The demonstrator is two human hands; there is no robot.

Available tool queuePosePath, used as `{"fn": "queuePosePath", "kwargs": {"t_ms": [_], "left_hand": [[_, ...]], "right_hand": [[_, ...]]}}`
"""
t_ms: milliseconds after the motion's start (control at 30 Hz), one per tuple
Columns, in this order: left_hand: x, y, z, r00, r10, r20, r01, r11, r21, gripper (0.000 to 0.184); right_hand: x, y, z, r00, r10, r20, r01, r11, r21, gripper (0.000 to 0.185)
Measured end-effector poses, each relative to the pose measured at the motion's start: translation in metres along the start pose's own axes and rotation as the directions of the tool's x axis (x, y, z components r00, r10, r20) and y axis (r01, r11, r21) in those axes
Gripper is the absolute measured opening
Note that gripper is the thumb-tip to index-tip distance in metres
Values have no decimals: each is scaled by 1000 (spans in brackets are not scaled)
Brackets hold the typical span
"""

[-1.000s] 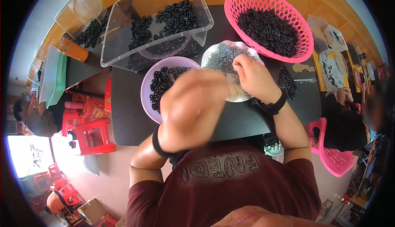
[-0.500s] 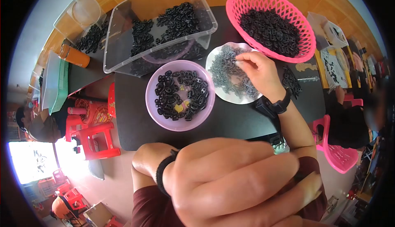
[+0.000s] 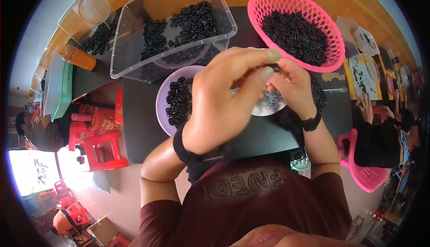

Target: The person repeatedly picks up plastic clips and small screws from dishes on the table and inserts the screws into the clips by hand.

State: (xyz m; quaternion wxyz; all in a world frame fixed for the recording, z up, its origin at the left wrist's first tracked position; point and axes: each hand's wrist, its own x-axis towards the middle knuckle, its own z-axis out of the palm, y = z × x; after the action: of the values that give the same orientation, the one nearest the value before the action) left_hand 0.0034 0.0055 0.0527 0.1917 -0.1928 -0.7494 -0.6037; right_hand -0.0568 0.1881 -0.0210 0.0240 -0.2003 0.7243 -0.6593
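Note:
My left hand, with a black band on its wrist, pinches a small black plastic piece between thumb and forefinger. Close against it, my right hand has its fingertips drawn together; whatever they hold is too small to make out. Both hands meet above a white plate of small grey metal pieces, partly hidden by my hands. Behind my left hand is a lilac bowl of black oval pieces with holes, its right side covered.
A clear plastic bin of black pieces stands at the back left. A pink basket of similar pieces sits at the back right. More loose black pieces lie right of my right hand. Other people sit at the right.
My left hand has moved from close to the camera up and away, over the bowl and plate. My right hand has lifted from the metal pieces and moved right, meeting the left.

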Motion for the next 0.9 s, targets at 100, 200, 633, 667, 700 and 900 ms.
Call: {"fn": "queuePosePath", "kwargs": {"t_ms": [100, 200, 633, 667, 700, 900], "left_hand": [[-7, -24, -4, 982, -185, 29, 187, 978, -90, 25], [-12, -25, -16, 979, -205, -12, 205, 978, -41, 24], [10, 0, -37, 976, -115, -184, 71, 970, -233, 24], [10, 1, -38, 976, -106, -193, 69, 980, -188, 23], [10, 0, -39, 975, -107, -193, 69, 979, -194, 23], [14, -5, -40, 977, -142, -161, 100, 965, -241, 22]], "right_hand": [[3, 3, -15, 1000, 28, -2, -28, 997, -68, 6], [-3, -7, -33, 997, -11, 82, 52, 847, -530, 7], [-9, 12, -31, 942, -77, 327, 281, 713, -642, 7], [-6, 5, -32, 960, 10, 281, 164, 792, -589, 7], [-4, 1, -38, 958, -55, 282, 213, 795, -567, 8], [-15, -21, -53, 824, 167, 542, 203, 805, -558, 7]]}}
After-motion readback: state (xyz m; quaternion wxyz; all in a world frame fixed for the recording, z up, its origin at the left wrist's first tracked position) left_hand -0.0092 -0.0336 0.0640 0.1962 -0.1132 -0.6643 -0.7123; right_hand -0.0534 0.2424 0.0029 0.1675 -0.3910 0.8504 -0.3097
